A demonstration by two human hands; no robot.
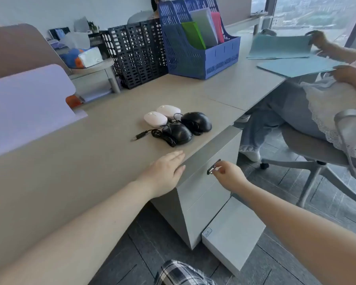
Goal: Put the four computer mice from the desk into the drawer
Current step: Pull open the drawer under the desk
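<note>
My right hand is pinched shut on the small silver key sitting in the lock of the grey metal drawer front under the table edge. Judging by that, I'm unlocking or pulling the drawer first, since the mice need somewhere to go. The drawer looks closed; I can't tell if the lock has turned.

My left hand lies flat and open on the beige table, fingers over the front edge, holding nothing. Likely bracing while the other grip works the key.

All four mice sit untouched on the table, clustered just beyond my left hand:
- two white oval mice, the nearer touching the farther
- two black corded mice, one in front, one to its right
- loose black cable with USB plug trailing left of the front one

Cables look tangled between the black pair, so they may drag each other on lift.

Another person sits in the grey office chair to the right, sorting pale blue folders, well apart from the mice.

Nothing placed yet.
</note>
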